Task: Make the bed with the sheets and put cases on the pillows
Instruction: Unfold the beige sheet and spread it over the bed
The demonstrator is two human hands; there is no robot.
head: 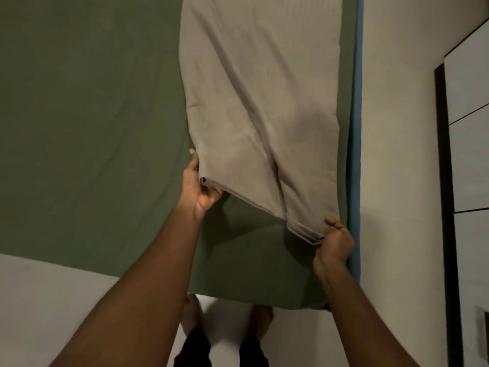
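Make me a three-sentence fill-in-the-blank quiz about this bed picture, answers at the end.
1. The bed is covered in a ____ sheet.
2. The left hand and right hand each grip a near ____ of the folded beige sheet.
3. The strip along the bed's right edge is ____.
Answers: green; corner; blue.

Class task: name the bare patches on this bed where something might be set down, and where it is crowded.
The green sheet lies bare left of the beige folded sheet. A smaller patch runs from the left hand and right hand to the bed's near edge. Crowded: the right side, where that sheet nearly reaches the blue mattress edge.
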